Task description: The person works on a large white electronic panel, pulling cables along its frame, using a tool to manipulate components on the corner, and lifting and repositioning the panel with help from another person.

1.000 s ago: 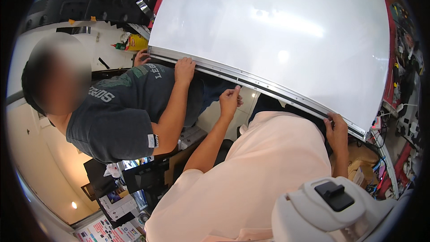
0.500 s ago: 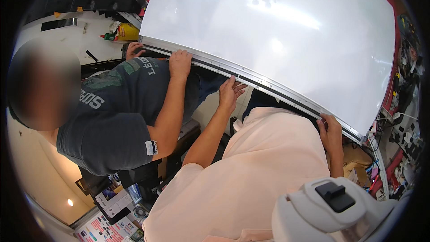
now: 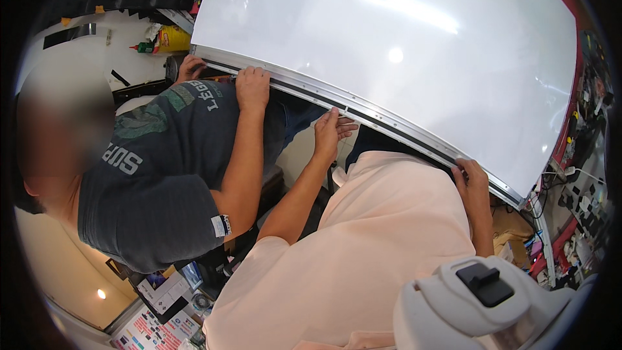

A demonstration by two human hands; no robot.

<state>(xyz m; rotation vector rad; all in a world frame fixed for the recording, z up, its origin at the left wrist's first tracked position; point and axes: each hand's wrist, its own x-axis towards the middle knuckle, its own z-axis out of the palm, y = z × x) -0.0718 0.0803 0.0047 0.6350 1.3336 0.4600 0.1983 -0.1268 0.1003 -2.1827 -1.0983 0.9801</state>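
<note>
Had the long, straight, silver metal rail with a black groove point(image 3: 376, 116) lying along the near edge of the large, glossy white panel point(image 3: 389, 19), reaching from about the left corner to the right corner. Set the bare left hand point(image 3: 329, 135) at the near side of the rail, around the middle, with fingertips at the metal and the other fingers spread loosely in the air. Placed the bare right hand point(image 3: 473, 185) farther along, near the right end, with fingers bent onto the metal. Could not tell, for either grip, whether clamped on the rail or merely braced against it. Shared the length with a co-worker in a dark grey, short-sleeved T-shirt point(image 3: 155, 185), one hand point(image 3: 253, 87) curled over the rail left of the middle, the other point(image 3: 188, 68) by the left end. Judged the laying of the rail in line with the panel as largely done, seeing no obvious slant away. Saw small marks along the metal, too small to read as holes or fasteners. Could not confirm any fixing as finished; judged the work as partway, with adjusting or securing perhaps left. Saw no tool in the left or right hand.
</note>
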